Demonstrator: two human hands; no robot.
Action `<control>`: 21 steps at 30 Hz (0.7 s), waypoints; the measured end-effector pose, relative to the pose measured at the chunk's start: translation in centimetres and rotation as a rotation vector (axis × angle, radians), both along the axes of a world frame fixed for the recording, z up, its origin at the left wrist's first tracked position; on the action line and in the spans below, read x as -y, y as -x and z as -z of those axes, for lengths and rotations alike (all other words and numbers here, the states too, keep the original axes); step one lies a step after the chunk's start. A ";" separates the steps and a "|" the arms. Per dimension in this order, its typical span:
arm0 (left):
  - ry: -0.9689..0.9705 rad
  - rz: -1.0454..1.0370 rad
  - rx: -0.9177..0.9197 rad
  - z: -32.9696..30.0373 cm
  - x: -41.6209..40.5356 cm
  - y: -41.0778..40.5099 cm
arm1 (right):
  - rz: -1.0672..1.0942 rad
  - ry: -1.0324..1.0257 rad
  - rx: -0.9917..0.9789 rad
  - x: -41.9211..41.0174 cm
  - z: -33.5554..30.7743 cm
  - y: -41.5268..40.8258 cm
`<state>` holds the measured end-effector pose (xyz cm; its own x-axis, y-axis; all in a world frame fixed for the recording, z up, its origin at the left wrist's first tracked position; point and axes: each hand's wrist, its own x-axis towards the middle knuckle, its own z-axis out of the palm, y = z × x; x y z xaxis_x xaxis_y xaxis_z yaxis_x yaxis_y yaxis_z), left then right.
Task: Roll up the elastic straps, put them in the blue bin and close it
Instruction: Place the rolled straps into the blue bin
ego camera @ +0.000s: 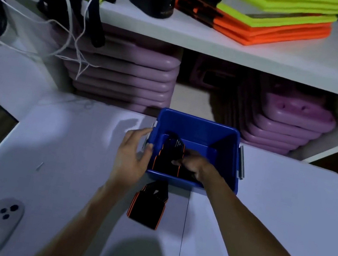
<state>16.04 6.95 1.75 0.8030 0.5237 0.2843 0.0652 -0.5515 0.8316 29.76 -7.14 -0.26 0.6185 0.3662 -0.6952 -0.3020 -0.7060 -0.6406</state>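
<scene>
- White device (4, 214): lies on the table (283, 214) at the near left corner.
- Left hand (134, 155): fingers loosely spread against the outer left wall of the blue bin (199, 126), thumb at the rim; nothing gripped.
- Rolled strap (148, 205): black with orange edging, on the table just in front of the bin.
- Right hand (193, 162): inside the open bin, fingers closed on a black strap (171, 150) with orange edging.
</scene>
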 end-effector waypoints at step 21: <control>0.442 -0.102 -0.621 5.6 5.0 10.2 | 0.371 0.022 0.199 3.7 2.8 20.0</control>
<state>5.83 1.95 -3.90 0.6886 0.5638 -0.4560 0.6251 -0.1427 0.7674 9.75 -10.83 -3.10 0.8287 0.0798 -0.5540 -0.4101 -0.5870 -0.6980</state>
